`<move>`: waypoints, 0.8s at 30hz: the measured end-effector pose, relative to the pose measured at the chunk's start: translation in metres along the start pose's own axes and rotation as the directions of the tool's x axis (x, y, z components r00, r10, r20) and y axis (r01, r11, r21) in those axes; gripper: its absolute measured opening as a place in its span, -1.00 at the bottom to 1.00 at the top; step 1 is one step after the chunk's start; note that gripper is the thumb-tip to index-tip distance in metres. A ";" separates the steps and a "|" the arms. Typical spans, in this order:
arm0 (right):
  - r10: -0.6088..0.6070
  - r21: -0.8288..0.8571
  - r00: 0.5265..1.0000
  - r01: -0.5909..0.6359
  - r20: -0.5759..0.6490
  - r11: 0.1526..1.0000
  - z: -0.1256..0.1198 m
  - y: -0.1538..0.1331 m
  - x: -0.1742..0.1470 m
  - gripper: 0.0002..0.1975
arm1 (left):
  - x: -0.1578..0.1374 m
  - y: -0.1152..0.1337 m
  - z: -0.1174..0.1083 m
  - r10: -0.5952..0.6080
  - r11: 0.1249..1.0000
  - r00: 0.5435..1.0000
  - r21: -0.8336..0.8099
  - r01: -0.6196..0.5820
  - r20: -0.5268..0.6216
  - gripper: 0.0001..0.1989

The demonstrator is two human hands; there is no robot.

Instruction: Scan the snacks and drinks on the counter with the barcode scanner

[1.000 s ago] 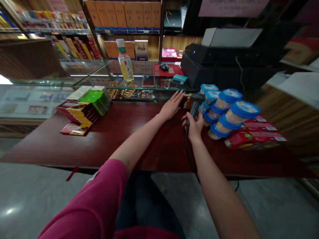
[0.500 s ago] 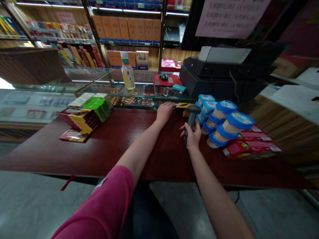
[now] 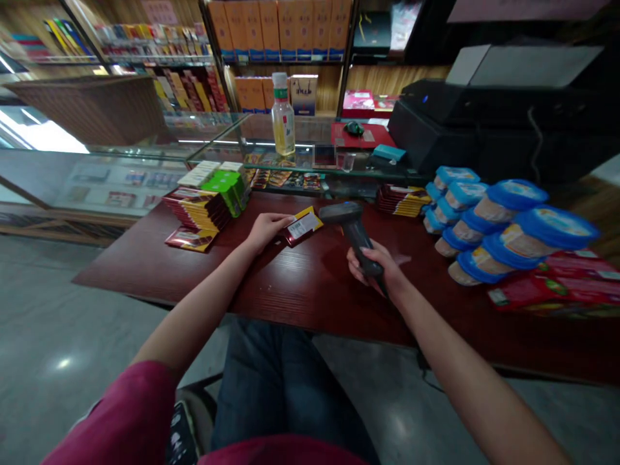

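My left hand (image 3: 266,231) pinches a small red and yellow packet (image 3: 303,226) by its left end, with a white label facing up. My right hand (image 3: 375,268) is wrapped around the handle of a black barcode scanner (image 3: 356,232). The scanner's head points left, close to the packet's right end. Behind and to the right lies a stack of similar packets (image 3: 400,200). Another stack of red and yellow packets (image 3: 198,210) stands on the left of the dark red table (image 3: 290,284), beside green boxes (image 3: 227,187).
Stacked tubs with blue lids (image 3: 513,194) stand at the right, before red boxes (image 3: 557,284). Behind the table is a glass counter (image 3: 232,139) carrying a bottle (image 3: 283,119) and a red box (image 3: 372,135). A black machine (image 3: 436,123) sits at the back right.
My left hand has moved left from the rear stack and now holds a packet. The scanner in my right hand has turned from pointing forward to pointing left, towards it. The view has shifted.
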State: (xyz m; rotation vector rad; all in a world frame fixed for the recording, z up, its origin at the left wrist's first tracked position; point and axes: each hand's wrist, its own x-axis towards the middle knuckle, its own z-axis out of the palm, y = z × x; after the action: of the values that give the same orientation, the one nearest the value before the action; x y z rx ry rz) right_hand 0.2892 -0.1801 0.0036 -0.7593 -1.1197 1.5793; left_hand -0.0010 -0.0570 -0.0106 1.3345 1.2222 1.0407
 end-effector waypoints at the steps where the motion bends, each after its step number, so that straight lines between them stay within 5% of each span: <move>1: 0.025 -0.006 0.999 -0.025 0.030 1.000 0.001 0.002 -0.001 -0.63 | -0.001 -0.001 0.000 0.002 1.000 1.000 0.004 -0.002 -0.005 -0.47; 17: 0.103 -0.068 0.992 -0.098 0.068 0.993 0.008 0.000 -0.003 -0.51 | 0.002 -0.009 0.011 0.141 0.986 0.990 0.087 -0.142 0.020 -0.68; 24: 0.039 -0.065 0.999 -0.040 -0.013 0.997 0.009 0.000 -0.002 -0.62 | -0.044 0.003 -0.029 0.394 0.836 0.916 0.383 -0.392 0.077 -0.67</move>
State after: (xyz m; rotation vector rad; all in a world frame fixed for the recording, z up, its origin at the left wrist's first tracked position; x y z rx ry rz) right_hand 0.2814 -0.1844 0.0067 -0.8381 -1.1584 1.5756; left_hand -0.0343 -0.0972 -0.0025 1.9624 1.2285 1.1156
